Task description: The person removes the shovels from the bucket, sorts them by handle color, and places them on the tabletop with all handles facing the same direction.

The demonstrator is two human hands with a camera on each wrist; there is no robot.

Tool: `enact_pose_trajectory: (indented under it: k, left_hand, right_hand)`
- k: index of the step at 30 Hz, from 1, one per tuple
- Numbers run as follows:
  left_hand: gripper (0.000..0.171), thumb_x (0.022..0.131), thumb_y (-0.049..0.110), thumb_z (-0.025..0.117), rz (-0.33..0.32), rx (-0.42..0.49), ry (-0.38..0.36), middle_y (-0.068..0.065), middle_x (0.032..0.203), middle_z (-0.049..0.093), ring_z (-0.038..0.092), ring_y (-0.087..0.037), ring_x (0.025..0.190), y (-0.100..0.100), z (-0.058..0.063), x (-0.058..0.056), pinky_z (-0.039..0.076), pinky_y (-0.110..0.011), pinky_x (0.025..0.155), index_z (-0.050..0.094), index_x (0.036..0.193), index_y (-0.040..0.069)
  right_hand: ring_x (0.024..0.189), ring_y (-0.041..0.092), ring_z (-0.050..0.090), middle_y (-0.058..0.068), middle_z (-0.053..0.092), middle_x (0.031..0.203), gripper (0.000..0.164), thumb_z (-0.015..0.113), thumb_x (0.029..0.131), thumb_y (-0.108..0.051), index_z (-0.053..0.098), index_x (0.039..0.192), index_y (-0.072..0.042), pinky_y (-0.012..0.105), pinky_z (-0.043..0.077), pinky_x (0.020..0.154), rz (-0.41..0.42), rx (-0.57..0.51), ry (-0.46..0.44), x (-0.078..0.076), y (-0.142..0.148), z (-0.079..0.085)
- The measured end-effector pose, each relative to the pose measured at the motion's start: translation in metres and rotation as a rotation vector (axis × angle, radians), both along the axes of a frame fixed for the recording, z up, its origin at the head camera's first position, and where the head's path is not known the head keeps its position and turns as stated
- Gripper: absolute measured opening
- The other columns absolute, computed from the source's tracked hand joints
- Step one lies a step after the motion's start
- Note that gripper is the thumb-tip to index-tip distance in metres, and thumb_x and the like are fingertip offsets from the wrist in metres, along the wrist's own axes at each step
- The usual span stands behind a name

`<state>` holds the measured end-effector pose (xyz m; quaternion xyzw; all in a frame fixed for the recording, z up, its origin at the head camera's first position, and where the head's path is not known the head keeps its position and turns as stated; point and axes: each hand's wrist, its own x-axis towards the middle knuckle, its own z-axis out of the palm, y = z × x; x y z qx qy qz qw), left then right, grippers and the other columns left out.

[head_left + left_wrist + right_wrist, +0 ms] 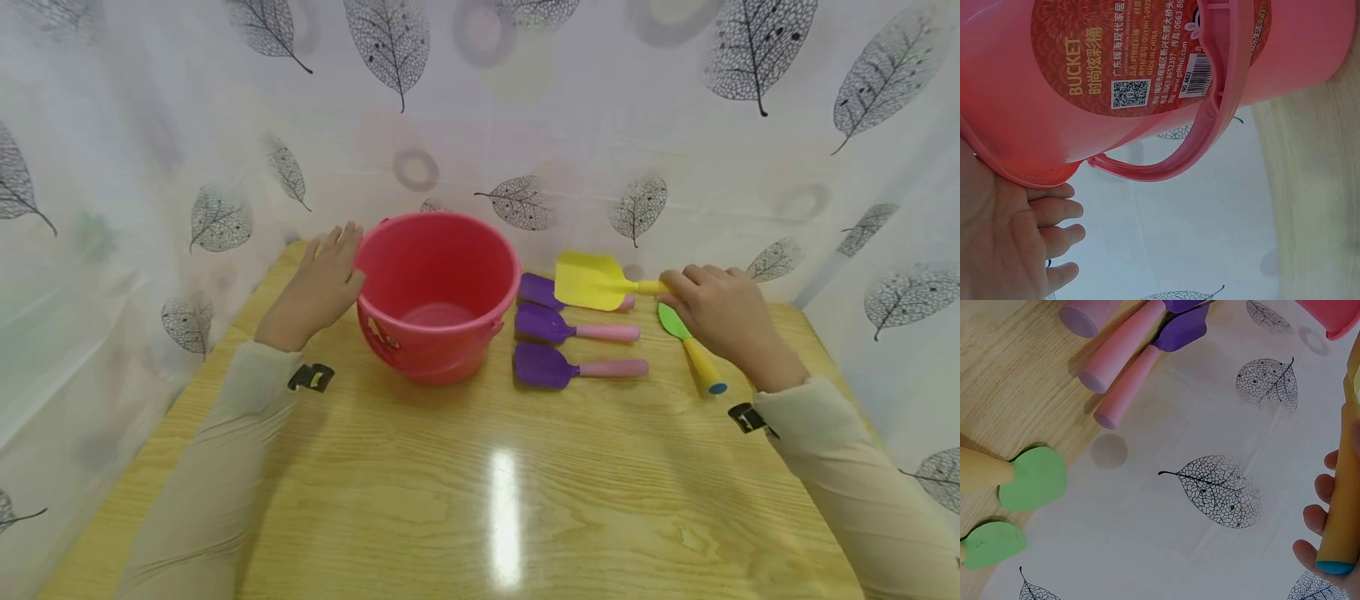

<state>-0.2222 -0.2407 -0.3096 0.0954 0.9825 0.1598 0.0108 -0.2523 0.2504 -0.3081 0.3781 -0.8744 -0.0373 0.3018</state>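
Note:
A red bucket stands upright at the back of the table. My left hand rests at its left rim, fingers extended and thumb at the edge; the left wrist view shows the palm against the bucket rim. My right hand grips the yellow handle of a toy shovel, its broad yellow blade pointing left above the purple shovels. The handle has a blue end cap. Under the right hand lies a green-bladed shovel with a yellow handle; the right wrist view shows a second green blade.
Right of the bucket, a purple shovel with a pink handle lies below another purple shovel, and a third purple shovel is partly covered by the yellow blade. A leaf-print curtain hangs behind the wooden table.

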Motion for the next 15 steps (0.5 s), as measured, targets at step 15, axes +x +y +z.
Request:
enact_pose_trajectory:
  k: [15]
  left_hand:
    - [0.061,0.097,0.023,0.021,0.001,0.007,-0.001,-0.021,0.157,0.001,-0.001,-0.04,0.146,-0.001,-0.002,-0.002,-0.004,-0.054,0.118,0.004,0.149,-0.004]
  right_hand:
    - [0.048,0.018,0.041,0.005,0.049,0.063,0.033,0.044,0.097,-0.038,0.056,0.092,-0.007,0.026,0.025,0.044,0.001,0.07,-0.086,0.006,0.013,-0.022]
